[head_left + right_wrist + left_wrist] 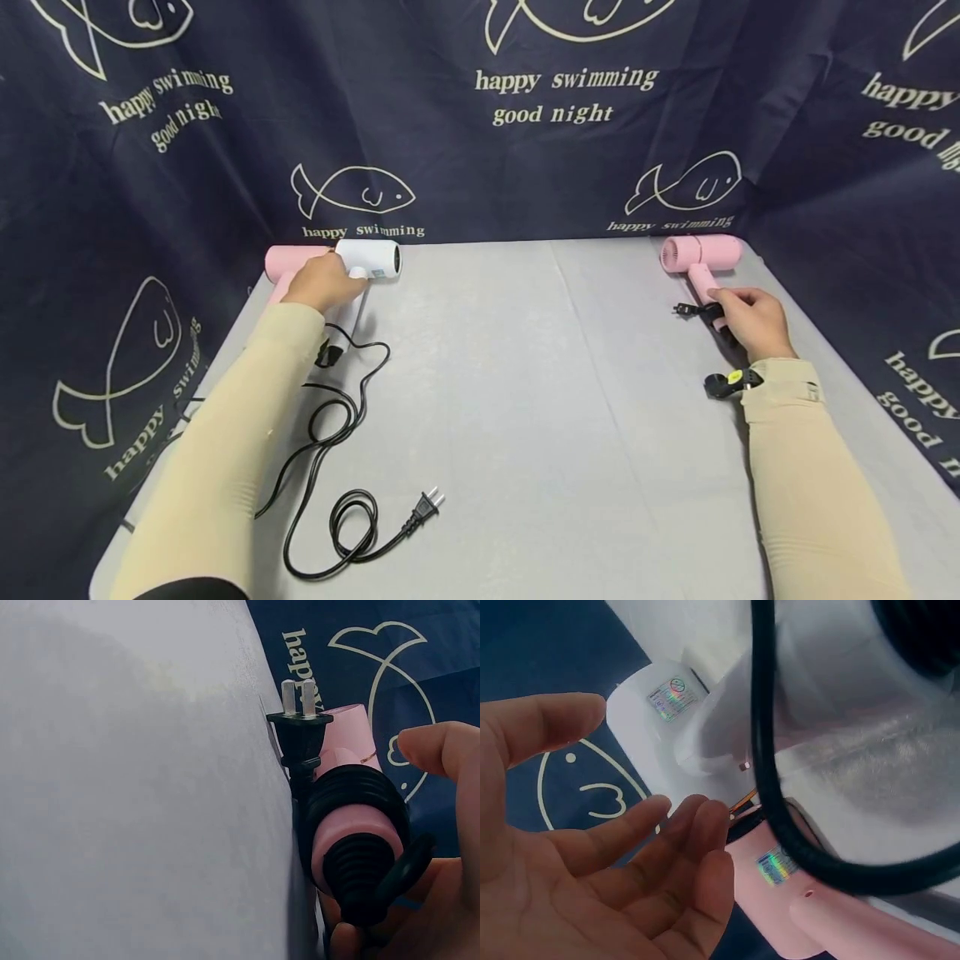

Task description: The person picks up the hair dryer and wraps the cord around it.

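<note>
At the far left of the table, a white hair dryer (366, 255) lies beside a pink hair dryer (288, 261). My left hand (324, 282) is over these two. Its thumb and fingers are spread apart in the left wrist view, with nothing gripped between them. Over on the far right lies another pink hair dryer (718, 252), its black cord (358, 784) wound around the handle and its plug (301, 735) sticking out. My right hand (757, 323) is beside that handle. Its upper digit stands clear of the handle, while lower fingers sit close under it, partly hidden.
A loose black cord (358, 408) trails from the left dryers toward the front, ending in a two-pin plug (426, 507). The pale tabletop (525, 400) extends between the two sides. Dark fish-print cloth (517, 183) hangs around the back and sides.
</note>
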Tool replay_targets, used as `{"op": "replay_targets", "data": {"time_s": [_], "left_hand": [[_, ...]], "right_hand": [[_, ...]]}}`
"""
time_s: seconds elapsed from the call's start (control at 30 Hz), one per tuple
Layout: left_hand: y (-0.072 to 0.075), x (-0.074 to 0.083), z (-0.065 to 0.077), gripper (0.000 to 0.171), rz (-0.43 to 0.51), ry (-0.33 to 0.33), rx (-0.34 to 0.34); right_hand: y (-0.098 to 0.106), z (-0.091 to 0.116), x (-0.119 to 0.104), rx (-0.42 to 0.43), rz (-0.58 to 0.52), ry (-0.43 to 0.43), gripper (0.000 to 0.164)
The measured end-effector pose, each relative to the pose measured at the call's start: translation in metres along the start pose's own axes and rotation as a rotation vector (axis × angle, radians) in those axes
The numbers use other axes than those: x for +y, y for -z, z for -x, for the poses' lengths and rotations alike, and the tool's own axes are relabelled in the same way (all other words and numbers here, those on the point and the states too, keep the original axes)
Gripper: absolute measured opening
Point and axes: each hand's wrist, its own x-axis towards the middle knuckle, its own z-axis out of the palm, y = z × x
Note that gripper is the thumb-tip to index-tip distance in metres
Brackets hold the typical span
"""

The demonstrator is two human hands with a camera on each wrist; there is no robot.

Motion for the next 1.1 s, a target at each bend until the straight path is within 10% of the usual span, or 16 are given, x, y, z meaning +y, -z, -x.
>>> {"op": "replay_targets", "data": {"time_s": [0.33,0.6,1.1], "left_hand": [[-0.011,-0.007,-0.005,0.043,-0.048,0.059,-0.146],[-0.019,-0.010,-0.007,0.050,-0.034,0.095,-0.206],[-0.024,-0.015,-0.013,0.043,-0.024,0.116,-0.246]], "right_hand": [[0.002,0.003,-0.013,0.078,-0.008,0.035,0.066],[0.004,0.024,-0.047,0.202,0.153,0.296,0.057],[0.000,0.060,-0.095,0.259,0.116,0.597,0.038]]}}
